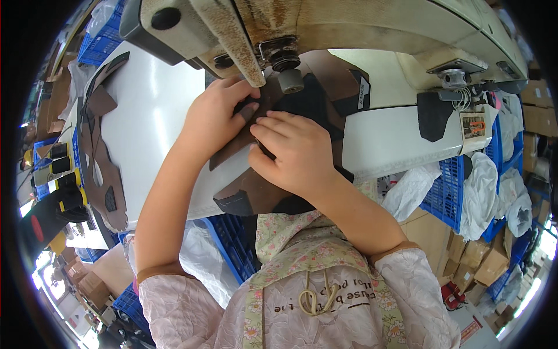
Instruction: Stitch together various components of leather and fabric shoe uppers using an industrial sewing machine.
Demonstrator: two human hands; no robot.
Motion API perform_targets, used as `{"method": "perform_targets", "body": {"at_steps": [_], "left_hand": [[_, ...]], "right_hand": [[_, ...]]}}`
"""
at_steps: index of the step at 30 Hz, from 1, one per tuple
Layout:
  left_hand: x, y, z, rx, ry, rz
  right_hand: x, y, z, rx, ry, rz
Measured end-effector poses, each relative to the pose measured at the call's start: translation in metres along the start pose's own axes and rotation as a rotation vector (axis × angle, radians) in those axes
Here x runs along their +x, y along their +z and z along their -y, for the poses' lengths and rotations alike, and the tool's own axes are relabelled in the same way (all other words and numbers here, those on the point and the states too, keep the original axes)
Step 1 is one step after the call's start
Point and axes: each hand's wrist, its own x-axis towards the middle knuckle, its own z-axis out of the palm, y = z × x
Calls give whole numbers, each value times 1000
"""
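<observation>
A brown and black fabric workpiece (pixel 256 189) lies under the head of a sewing machine (pixel 360 29) and hangs partly over the table's near edge. My left hand (pixel 218 113) is closed on the fabric just left of the needle area, thumb and forefinger pinching it. Close beside it, my right hand (pixel 296 151) has its fingers curled together, holding a fold of the same workpiece. The presser foot and needle are mostly hidden behind the grey round knob (pixel 290 80) and my fingers. A small white label (pixel 364 93) shows at the workpiece's right end.
More brown cut pieces (pixel 102 151) lie along the white table's (pixel 151 104) left edge. A black fabric piece (pixel 435 116) rests on the right. Thread spools (pixel 61 166) stand far left. Blue crates (pixel 444 189) with white plastic bags (pixel 479 198) stand beyond the table.
</observation>
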Motion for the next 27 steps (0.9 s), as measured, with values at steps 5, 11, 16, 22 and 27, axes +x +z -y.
{"method": "perform_targets", "body": {"at_steps": [5, 11, 16, 22, 27], "left_hand": [[1, -1, -3, -40, 3, 22], [0, -1, -4, -38, -8, 12], [1, -1, -4, -44, 3, 17], [0, 0, -6, -35, -22, 10], [-1, -1, -5, -43, -8, 2]], "right_hand": [[1, 0, -2, 16, -11, -20], [1, 2, -3, 10, -21, -7], [4, -1, -2, 0, -21, 12], [5, 2, -7, -10, -48, 4], [6, 0, -6, -10, -41, 35]]}}
